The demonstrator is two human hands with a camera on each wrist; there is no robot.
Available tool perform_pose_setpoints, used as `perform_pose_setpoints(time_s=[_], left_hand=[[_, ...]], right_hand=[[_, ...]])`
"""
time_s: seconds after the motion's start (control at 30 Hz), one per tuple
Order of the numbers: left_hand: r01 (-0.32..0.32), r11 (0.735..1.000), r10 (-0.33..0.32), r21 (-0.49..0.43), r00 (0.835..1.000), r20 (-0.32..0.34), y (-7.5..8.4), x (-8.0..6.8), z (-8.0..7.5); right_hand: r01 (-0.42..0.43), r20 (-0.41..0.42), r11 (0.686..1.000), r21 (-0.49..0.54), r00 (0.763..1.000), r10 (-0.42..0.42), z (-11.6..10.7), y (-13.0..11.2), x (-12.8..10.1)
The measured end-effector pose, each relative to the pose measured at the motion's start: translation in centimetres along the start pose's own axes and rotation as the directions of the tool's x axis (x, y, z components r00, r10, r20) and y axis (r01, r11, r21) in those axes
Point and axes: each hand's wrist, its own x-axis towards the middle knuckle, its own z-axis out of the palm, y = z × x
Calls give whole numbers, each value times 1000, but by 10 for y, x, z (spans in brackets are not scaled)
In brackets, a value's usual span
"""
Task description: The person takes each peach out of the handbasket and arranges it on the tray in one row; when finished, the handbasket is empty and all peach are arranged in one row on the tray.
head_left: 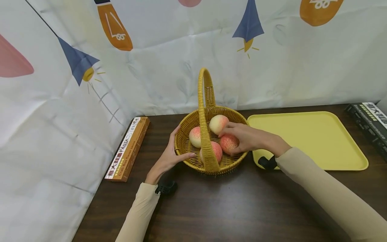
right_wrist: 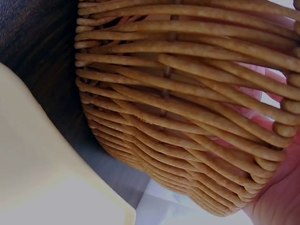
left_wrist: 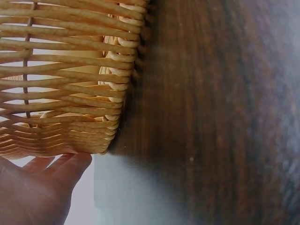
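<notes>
A yellow wicker basket (head_left: 224, 110) with a tall handle (head_left: 205, 101) stands mid-table holding several peaches. My left hand (head_left: 177, 149) grips its left rim, thumb hooked inside and fingers outside. My right hand (head_left: 233, 136) reaches over the right rim and curls round a reddish peach (head_left: 227, 145); its fingertips also touch a paler peach (head_left: 217, 123) at the back. Two more peaches (head_left: 195, 136) lie by the handle. In the left wrist view the basket wall (left_wrist: 65, 75) fills the left side above my fingers (left_wrist: 70, 164). The right wrist view shows the weave (right_wrist: 178, 108) close up, my palm (right_wrist: 281, 201) behind it.
A yellow tray (head_left: 317, 137) lies right of the basket, touching it, and its edge (right_wrist: 37, 178) shows in the right wrist view. A long pasta box (head_left: 128, 148) lies at the left, a dark box (head_left: 370, 122) at the far right. A patterned cloth (head_left: 169, 60) hangs behind the dark wooden table (head_left: 242, 201).
</notes>
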Motion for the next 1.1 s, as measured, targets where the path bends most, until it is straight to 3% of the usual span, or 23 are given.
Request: perform_pose_setpoints(time_s=[0.27, 0.53, 0.7, 0.93, 1.03, 1.1], left_hand=[[5, 1000, -5, -4, 1000, -3, 1, 0, 1], [24, 1000, -24, 13, 1000, -8, 4, -2, 1], [12, 1000, -12, 10, 1000, -6, 4, -2, 1], [13, 1000, -13, 23, 1000, -12, 2, -2, 1], [15, 1000, -15, 22, 1000, -13, 1, -3, 2], [10, 1000, -9, 18, 1000, -15, 2, -3, 2]], right_hand=[[11, -112, 999, 49, 994, -6, -5, 1, -8], [74, -312, 977, 201, 950, -8, -37, -6, -31], [154, -429, 949, 273, 903, -24, -61, -8, -53], [183, -610, 923, 338, 789, 67, -73, 0, -82], [169, -632, 908, 383, 765, 124, -69, 8, -90], [122, -632, 915, 384, 757, 164, -65, 15, -95]])
